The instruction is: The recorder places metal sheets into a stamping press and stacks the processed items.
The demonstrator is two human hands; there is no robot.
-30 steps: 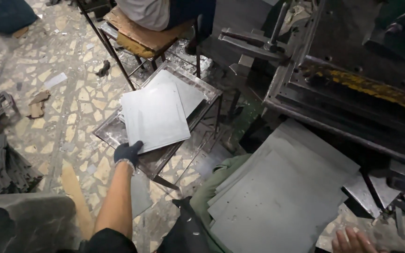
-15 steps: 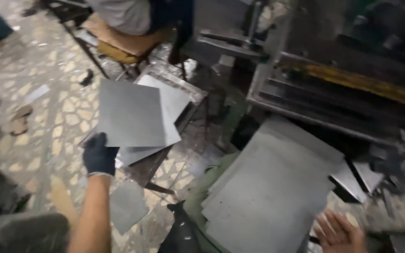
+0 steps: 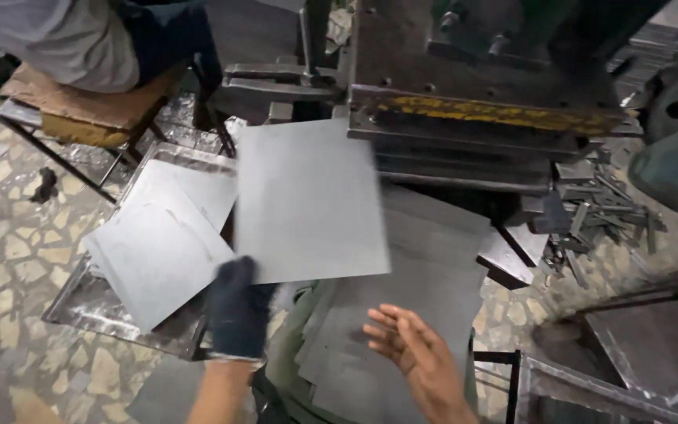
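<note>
Fingers of the gloved left hand (image 3: 237, 308) grip a grey sheet (image 3: 308, 202) by its lower corner, lifted just before the press (image 3: 480, 118). Right hand (image 3: 421, 353) hovers open-fingered above the stack (image 3: 402, 314) below the press.

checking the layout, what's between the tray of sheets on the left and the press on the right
In the head view, the metal sheet gripped by the gloved left hand hangs between the tray and the press.
</note>
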